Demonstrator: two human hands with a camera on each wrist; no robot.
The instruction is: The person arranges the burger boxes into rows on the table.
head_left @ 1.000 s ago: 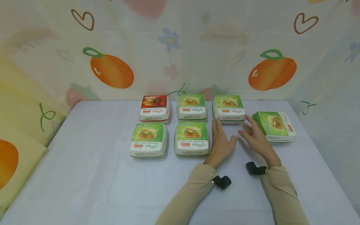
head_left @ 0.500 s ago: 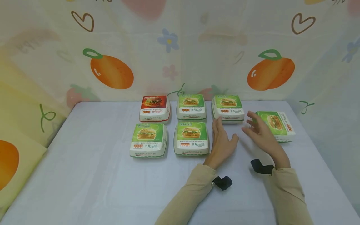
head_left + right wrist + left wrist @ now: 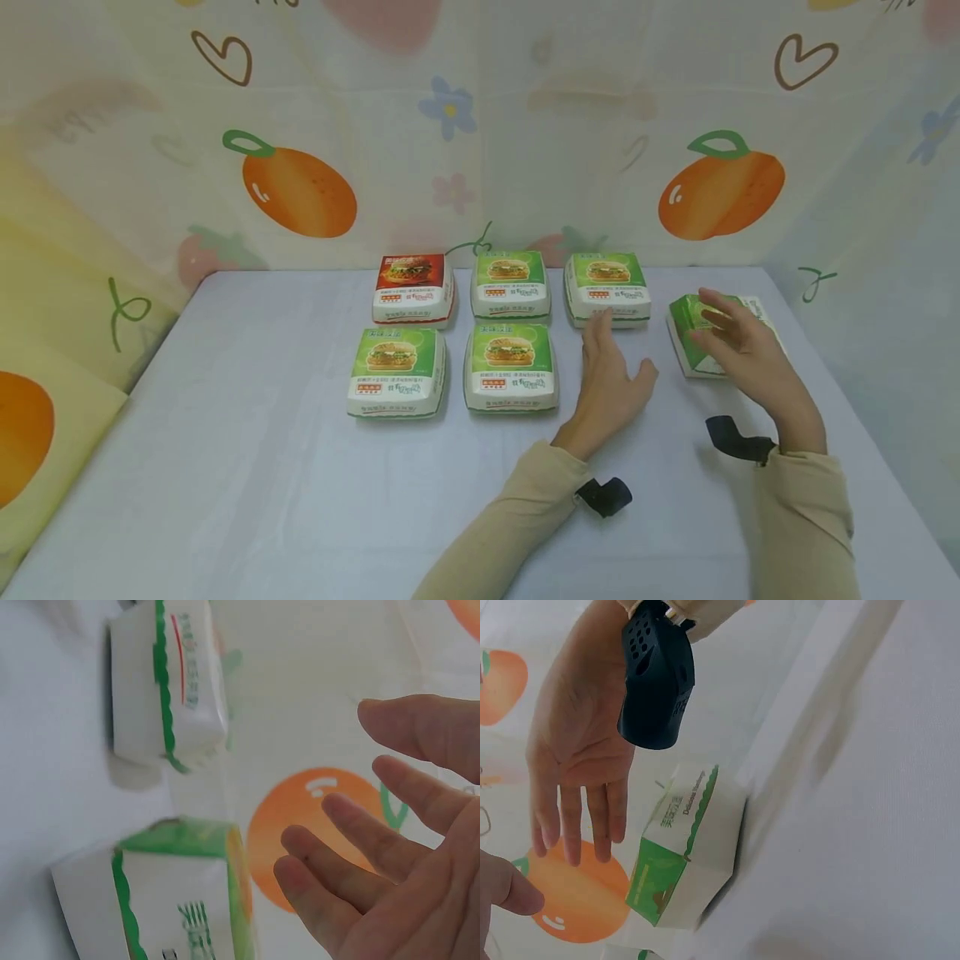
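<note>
My left hand (image 3: pixel 609 387) hovers in front of the back-row green burger box (image 3: pixel 609 283), fingers extended and thumb spread. The fingertips overlap that box's front edge in the head view. Further right, my right hand (image 3: pixel 757 354) covers much of a green and white burger box (image 3: pixel 686 346) that sits angled at the right. In the right wrist view its fingers (image 3: pixel 337 881) are spread and slightly bent with nothing between them, and the box (image 3: pixel 172 900) lies below left. The left wrist view shows only the left thumb (image 3: pixel 510 889), plus the right palm (image 3: pixel 585 735).
Left of my hands lie a red burger box (image 3: pixel 412 287), a green one (image 3: pixel 510 285) beside it, and two green boxes in front, the left (image 3: pixel 396 372) and the right (image 3: pixel 512 368). A printed curtain (image 3: pixel 525 167) rises behind the white table (image 3: pixel 262 483).
My right hand has moved right, from beside the back-row box to over the rightmost box. My left hand has shifted slightly right, away from the front-row box.
</note>
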